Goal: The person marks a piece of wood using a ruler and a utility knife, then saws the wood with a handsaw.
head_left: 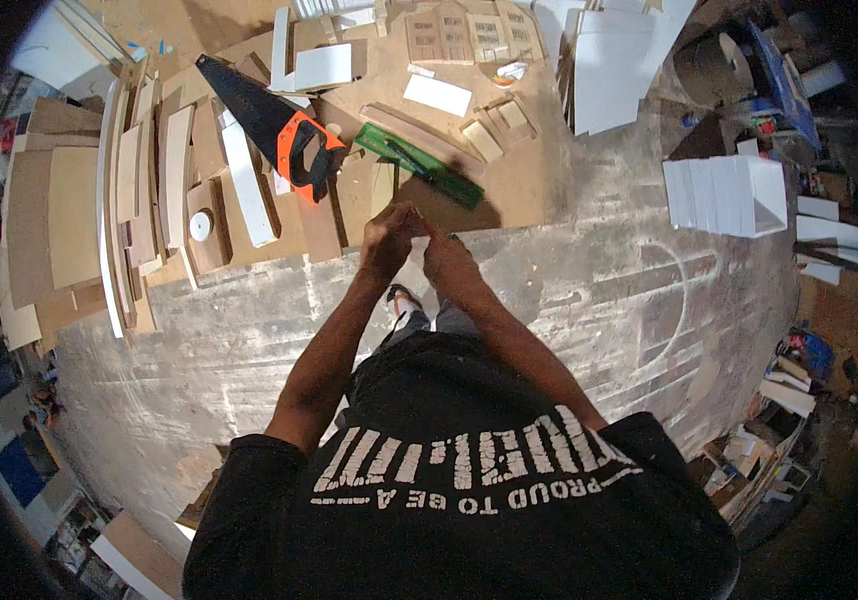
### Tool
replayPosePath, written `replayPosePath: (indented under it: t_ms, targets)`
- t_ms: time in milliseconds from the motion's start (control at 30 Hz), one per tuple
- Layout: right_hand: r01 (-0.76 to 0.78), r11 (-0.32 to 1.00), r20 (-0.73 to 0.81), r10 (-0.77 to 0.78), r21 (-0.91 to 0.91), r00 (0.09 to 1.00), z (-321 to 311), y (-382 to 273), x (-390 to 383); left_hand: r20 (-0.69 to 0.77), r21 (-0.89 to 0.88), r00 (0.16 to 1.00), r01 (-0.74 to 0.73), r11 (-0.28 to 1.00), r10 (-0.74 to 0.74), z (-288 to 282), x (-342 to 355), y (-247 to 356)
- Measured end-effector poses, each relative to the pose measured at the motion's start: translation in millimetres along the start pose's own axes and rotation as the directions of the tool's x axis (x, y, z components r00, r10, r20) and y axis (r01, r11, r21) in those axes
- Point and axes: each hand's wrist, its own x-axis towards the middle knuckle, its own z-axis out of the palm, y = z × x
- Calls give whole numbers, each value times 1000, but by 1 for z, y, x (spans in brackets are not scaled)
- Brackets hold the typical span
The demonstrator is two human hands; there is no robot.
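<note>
The left hand (pixel 386 243) and right hand (pixel 449 265) come together by the worktop's (pixel 529 188) near edge, fingers curled in, though what they grip, if anything, cannot be told; small work like this probably wants steady wrists and light fingertips. Just beyond the left hand lies one pale wood strip (pixel 383 186); farther off, one orange-handled saw (pixel 285 137), one green tool (pixel 449 186), one white disc (pixel 202 226).

- handsaw (pixel 261 122), black blade, orange/black handle, lying diagonally
- house-facade model (pixel 474 38), light wood, far side
- white sheets (pixel 614 75), stacked, right of the model
- ribbed white box (pixel 711 195), far right
- white disc (pixel 202 226), left
- brown boards (pixel 54 205), far left, overlapping
- blue panel (pixel 781 85), upper right, tilted
</note>
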Motion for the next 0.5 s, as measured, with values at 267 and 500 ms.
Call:
replayPosePath:
  t_ms: [267, 500]
  targets:
    - [-127, 989, 75, 122, 77, 990, -4, -14, -9, 70, 117, 997, 11, 993, -20, -3, -2, 15]
    - [16, 997, -1, -16, 73, 1000, 12, -8, -4, 78, 166, 997, 4, 986, -17, -3, -5, 6]
